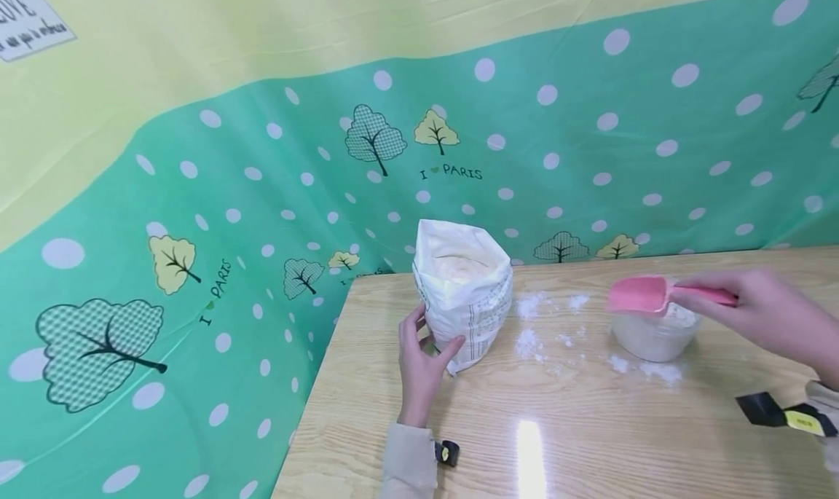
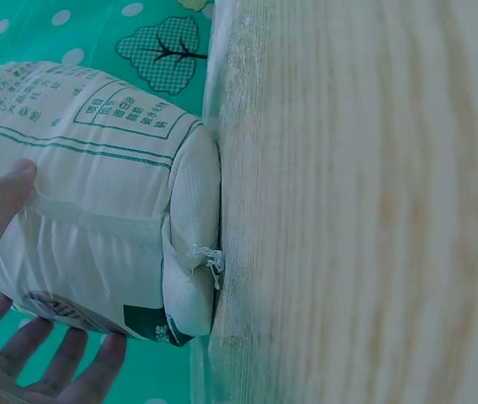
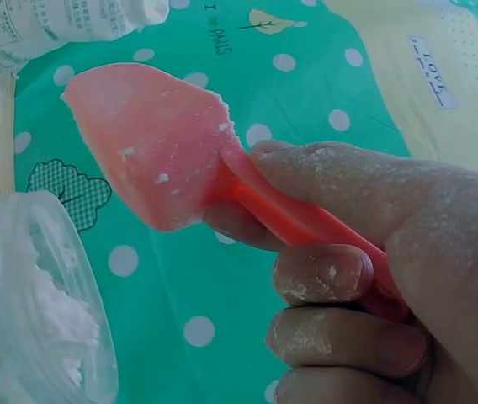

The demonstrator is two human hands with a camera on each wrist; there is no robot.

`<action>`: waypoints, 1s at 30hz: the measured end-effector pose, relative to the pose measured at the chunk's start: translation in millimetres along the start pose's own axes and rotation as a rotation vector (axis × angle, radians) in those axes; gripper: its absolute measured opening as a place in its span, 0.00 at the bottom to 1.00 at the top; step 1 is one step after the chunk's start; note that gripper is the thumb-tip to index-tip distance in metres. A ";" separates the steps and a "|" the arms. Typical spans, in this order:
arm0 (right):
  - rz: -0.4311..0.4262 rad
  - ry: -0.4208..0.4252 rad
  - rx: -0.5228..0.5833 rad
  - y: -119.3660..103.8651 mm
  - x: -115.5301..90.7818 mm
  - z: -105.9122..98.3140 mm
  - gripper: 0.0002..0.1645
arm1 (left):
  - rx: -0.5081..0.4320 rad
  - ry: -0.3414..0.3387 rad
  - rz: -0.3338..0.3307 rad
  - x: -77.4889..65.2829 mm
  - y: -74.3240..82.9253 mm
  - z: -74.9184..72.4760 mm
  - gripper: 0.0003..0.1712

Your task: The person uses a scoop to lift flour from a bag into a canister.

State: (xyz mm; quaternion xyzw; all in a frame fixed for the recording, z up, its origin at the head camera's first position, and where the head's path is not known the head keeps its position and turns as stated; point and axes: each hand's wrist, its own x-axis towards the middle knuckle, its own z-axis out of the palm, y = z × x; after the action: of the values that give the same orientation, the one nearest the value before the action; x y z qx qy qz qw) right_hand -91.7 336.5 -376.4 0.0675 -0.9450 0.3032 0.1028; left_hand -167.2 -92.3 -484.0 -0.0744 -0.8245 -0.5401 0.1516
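Note:
In the head view my right hand grips a pink scoop by its handle, above a clear round tub. The right wrist view shows the scoop blade with only small white specks on it, and powder on my fingers. White powder lies inside the tub. My left hand holds the side of an open white flour bag, thumb on one face and fingers on the other. This bag stands upright, its mouth spread and white powder showing inside.
Patches of spilled powder lie on the wooden table between bag and tub. A green and yellow patterned cloth hangs behind the table and along its left side.

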 end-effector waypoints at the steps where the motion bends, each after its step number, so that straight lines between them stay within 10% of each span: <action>1: 0.010 -0.009 0.013 -1.3 -0.1 1.6 0.21 | -0.002 0.000 0.003 0.0 0.1 -0.1 0.50; 30: -0.111 -0.073 0.017 -50.8 -3.5 77.2 0.13 | 0.060 0.025 -0.022 -3.8 7.4 -1.8 0.46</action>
State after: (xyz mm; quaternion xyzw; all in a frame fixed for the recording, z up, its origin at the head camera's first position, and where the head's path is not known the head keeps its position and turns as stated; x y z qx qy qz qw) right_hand -90.5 250.4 -410.3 0.1318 -0.9402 0.3026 0.0845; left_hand -161.2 -90.7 -478.1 -0.0541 -0.8392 -0.5174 0.1582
